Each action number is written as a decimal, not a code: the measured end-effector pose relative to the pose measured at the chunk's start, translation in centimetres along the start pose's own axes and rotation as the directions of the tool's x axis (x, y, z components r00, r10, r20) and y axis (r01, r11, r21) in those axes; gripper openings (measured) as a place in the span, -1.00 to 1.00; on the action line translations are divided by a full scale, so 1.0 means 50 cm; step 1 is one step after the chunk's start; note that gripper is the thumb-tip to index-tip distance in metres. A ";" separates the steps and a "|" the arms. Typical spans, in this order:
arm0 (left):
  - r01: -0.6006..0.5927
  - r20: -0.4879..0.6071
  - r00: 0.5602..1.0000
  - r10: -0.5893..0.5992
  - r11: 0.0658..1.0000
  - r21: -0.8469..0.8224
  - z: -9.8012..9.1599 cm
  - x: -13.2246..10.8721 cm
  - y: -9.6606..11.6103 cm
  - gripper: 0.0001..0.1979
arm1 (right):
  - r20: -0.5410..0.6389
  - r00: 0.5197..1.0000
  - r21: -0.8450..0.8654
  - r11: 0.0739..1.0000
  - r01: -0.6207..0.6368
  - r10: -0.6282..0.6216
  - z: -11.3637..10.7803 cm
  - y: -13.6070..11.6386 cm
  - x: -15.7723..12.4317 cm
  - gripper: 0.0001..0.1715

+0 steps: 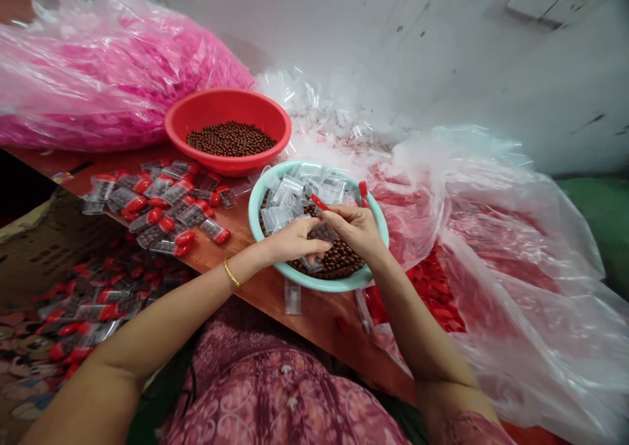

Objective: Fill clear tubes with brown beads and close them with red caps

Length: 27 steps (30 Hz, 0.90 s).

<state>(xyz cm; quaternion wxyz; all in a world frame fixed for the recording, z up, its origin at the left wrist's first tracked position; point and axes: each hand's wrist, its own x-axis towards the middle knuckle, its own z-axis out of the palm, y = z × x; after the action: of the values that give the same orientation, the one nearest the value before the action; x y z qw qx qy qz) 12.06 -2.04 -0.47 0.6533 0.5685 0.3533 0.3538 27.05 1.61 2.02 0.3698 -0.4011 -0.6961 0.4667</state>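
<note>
Both hands meet over a pale turquoise basin (255,219). My left hand (295,238) is closed around a small clear plastic container (324,232), partly hidden by the fingers. My right hand (360,229) pinches a red cap (319,202) just above that container; the two hands touch or nearly touch. More red pieces (363,189) stick up behind my right fingers. Inside the basin, empty clear containers (289,186) lie heaped at the back, over brown beads (341,259) that show at the front.
A red basin (228,164) of brown beads stands behind left. Capped containers (167,199) are piled on the red table (246,274), with more (108,294) below. A pink-filled bag (122,71) and a clear bag of red caps (432,288) flank the basins. One container (293,299) lies near the edge.
</note>
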 end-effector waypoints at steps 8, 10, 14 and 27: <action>-0.027 -0.117 0.993 0.032 0.999 0.046 0.004 0.005 -0.004 -0.86 | 0.066 0.996 -0.299 0.951 0.076 -0.059 0.006 0.028 -0.021 -0.36; -0.044 -0.146 0.988 0.059 0.994 0.104 0.006 0.004 -0.005 -0.86 | 0.079 0.993 -0.418 0.902 0.109 -0.084 0.001 0.029 -0.029 -0.41; -0.092 -0.148 0.980 0.131 0.965 0.246 0.009 0.003 -0.006 -0.90 | 0.100 0.989 -0.480 0.865 0.145 -0.110 0.003 0.033 -0.045 -0.45; -0.048 -0.121 0.989 0.090 0.950 0.308 0.010 -0.004 0.006 -0.82 | 0.229 0.968 -0.146 0.979 0.139 -0.103 0.008 0.042 -0.072 -0.30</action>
<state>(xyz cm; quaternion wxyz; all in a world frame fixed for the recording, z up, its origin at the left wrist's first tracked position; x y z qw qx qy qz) 12.39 -2.43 -0.10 0.5202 0.6492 0.4264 0.3552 28.59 -1.29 -0.59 0.2845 -0.3322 -0.7914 0.4270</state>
